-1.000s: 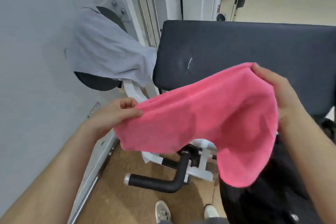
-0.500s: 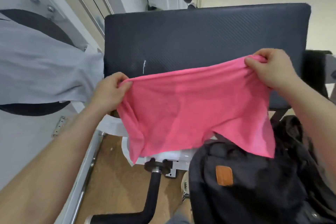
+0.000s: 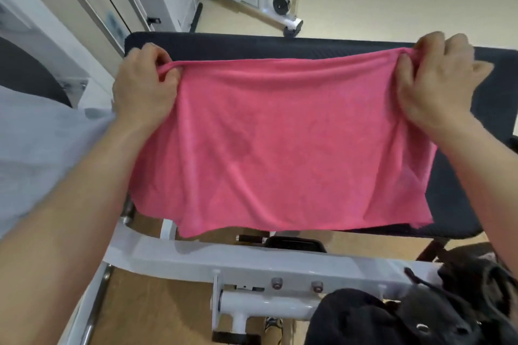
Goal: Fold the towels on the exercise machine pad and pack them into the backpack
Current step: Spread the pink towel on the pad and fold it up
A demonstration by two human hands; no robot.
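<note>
Left grip [image 3: 145, 89]: thumb and curled fingers pinch one top corner of the pink towel [image 3: 280, 143], with the fabric bunched inside the pinch.
Right grip [image 3: 437, 84]: it pinches the opposite top corner the same way, level with the left grip and well apart from it.
Pink towel: its top edge is pulled nearly taut from grip to grip. The rest hangs from both grips toward the person as a single open layer with soft creases.
Pad [image 3: 280, 45]: the dark pad lies under and beyond both grips. The towel's lower hem reaches past the pad's near edge, but I cannot tell whether the cloth rests on the pad.
Backpack [image 3: 392, 322]: it is black and sits well below the right grip on the near side. I cannot tell whether its mouth is open.
Grey cloth [image 3: 42, 143]: it is draped outward of the left grip and lower down. It is probably another towel waiting its turn.
Step in hand: this looks like spreading the first towel flat before any fold, so the task is at an early stage.
Next move: lower both grips together so the towel lies square on the pad. Then bring the pinched corners onto the far pair, keeping the edges matched so the fold comes out even.
</note>
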